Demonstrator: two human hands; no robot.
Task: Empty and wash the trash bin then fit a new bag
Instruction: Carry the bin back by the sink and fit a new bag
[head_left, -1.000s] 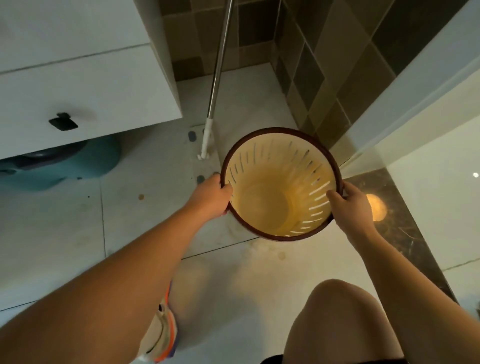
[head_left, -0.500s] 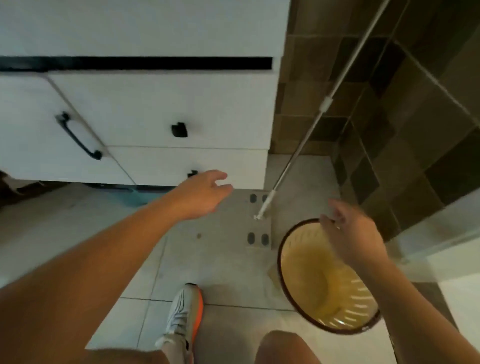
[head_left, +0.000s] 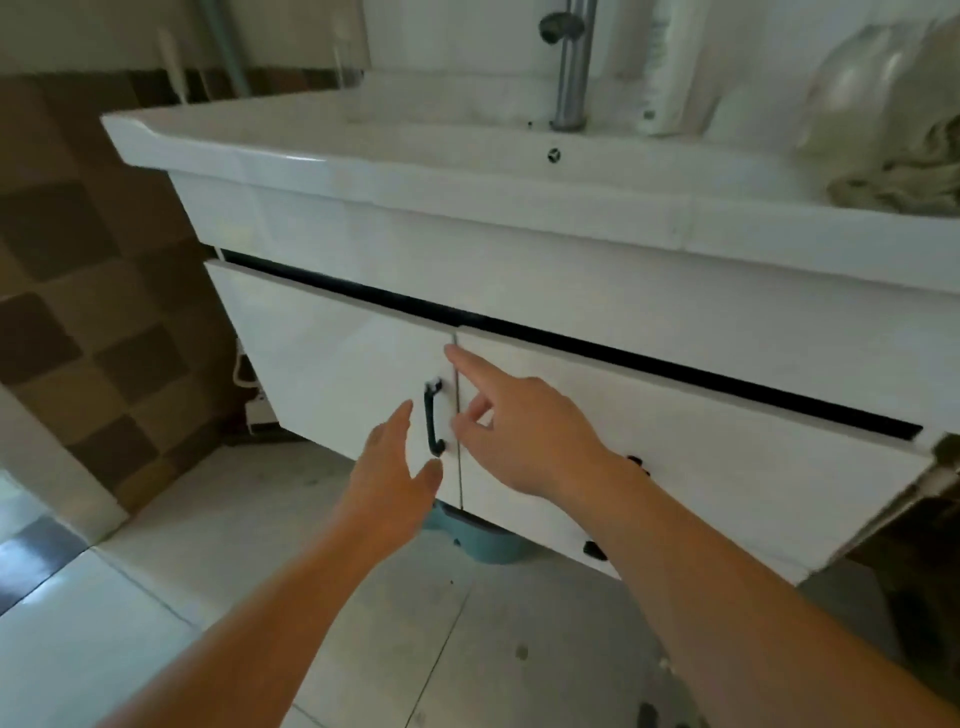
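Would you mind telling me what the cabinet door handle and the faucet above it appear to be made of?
The door handle looks like black-coated metal or plastic: dark, smooth, faintly shiny. The faucet appears to be brushed or chromed metal, judging by its grey sheen.

1. This is a home bathroom.
2. A white washbasin (head_left: 363, 150) sits on a white vanity cabinet (head_left: 675, 426) with black handles (head_left: 432, 418), its doors shut.
3. A chrome tap (head_left: 571, 67) rises at the back of the basin, with a white bottle (head_left: 662, 62) and a crumpled cloth (head_left: 904, 176) on its ledge.
4. Brown checkered wall tiles (head_left: 93, 312) cover the wall, and pale floor tiles (head_left: 260, 519) lie below.
5. A teal plastic tub (head_left: 483, 540) is tucked under the cabinet.
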